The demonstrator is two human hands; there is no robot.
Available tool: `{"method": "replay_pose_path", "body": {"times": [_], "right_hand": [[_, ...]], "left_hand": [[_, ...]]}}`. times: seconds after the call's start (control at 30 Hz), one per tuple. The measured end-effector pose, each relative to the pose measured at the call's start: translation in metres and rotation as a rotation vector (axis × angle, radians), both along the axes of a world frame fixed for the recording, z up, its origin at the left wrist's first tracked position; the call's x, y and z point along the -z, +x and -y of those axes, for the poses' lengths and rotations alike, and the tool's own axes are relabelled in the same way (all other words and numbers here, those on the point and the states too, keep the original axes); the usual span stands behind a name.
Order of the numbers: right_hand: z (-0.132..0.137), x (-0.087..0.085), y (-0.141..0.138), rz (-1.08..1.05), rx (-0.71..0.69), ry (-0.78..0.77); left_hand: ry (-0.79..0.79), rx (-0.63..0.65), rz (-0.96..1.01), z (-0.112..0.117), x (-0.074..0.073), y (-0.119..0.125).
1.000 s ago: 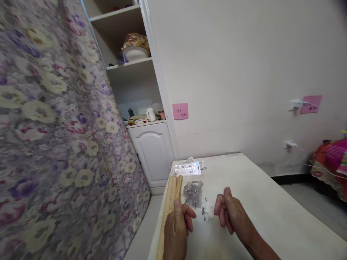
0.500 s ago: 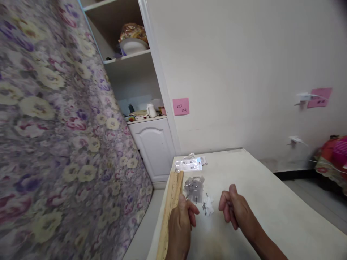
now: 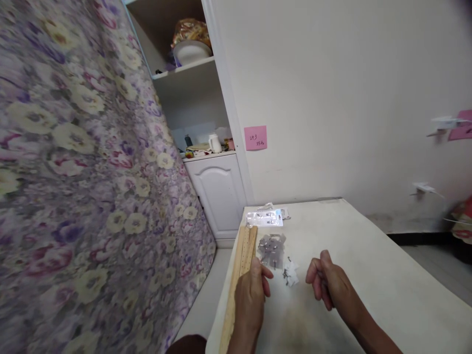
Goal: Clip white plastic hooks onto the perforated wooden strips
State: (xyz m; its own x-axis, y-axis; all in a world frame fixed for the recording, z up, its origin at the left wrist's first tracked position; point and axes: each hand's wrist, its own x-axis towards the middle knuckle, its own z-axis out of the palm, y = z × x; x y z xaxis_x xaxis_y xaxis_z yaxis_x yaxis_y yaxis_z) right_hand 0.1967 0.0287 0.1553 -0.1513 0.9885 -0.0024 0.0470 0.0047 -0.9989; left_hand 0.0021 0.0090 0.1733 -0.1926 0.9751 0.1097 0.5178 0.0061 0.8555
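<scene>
My left hand (image 3: 251, 297) is raised at the table's left side, loosely curled with thumb and fingers apart, and holds nothing I can see. Behind it lie light wooden strips (image 3: 244, 251) dotted with small holes. Across from it, my right hand (image 3: 335, 284) hovers with half-bent fingers and the thumb up; nothing shows in it. Between the hands is a small heap of white pieces with metal bits (image 3: 291, 273). Just beyond, a greyish translucent bag or sheet (image 3: 276, 253) carries several small metal parts, too small to name. Clear plastic packaging (image 3: 263, 218) rests farther back.
The white table (image 3: 354, 305) reaches the wall, which bears a pink note (image 3: 255, 138). A floral curtain (image 3: 73, 196) hangs at the left beside a white cabinet (image 3: 217, 191) with open shelves. Plugs (image 3: 424, 187) stick out of the wall at right.
The view has turned slightly left, so everything appears shifted to the right. Both hands keep nearly the same pose. A dark rounded shape now shows at the bottom edge.
</scene>
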Motion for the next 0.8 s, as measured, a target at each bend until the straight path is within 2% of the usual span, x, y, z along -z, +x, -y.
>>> {"method": "replay_pose_path", "body": {"times": [0.1,0.2,0.3,0.37,0.5,0.67,0.8], "right_hand": [[0.002,0.015,-0.003,0.062,0.027,0.018],[0.006,0.043,-0.008,0.175,0.015,0.021],[0.013,0.07,-0.015,0.182,-0.023,-0.026],[0.017,0.081,-0.019,0.158,-0.049,-0.06],[0.022,0.093,-0.023,0.142,-0.094,-0.089],[0.024,0.1,-0.029,0.127,-0.117,-0.119],[0.027,0.105,-0.038,0.095,-0.151,-0.097]], "left_hand": [[-0.035,-0.092,-0.27,-0.002,0.023,-0.027],[-0.16,-0.189,-0.541,-0.002,0.058,-0.049],[-0.234,-0.217,-0.711,-0.002,0.09,-0.059],[-0.255,-0.224,-0.777,-0.004,0.102,-0.061],[-0.249,-0.225,-0.844,-0.01,0.106,-0.06],[-0.289,-0.221,-0.81,-0.02,0.104,-0.064],[-0.269,-0.214,-0.781,-0.018,0.1,-0.066]]}}
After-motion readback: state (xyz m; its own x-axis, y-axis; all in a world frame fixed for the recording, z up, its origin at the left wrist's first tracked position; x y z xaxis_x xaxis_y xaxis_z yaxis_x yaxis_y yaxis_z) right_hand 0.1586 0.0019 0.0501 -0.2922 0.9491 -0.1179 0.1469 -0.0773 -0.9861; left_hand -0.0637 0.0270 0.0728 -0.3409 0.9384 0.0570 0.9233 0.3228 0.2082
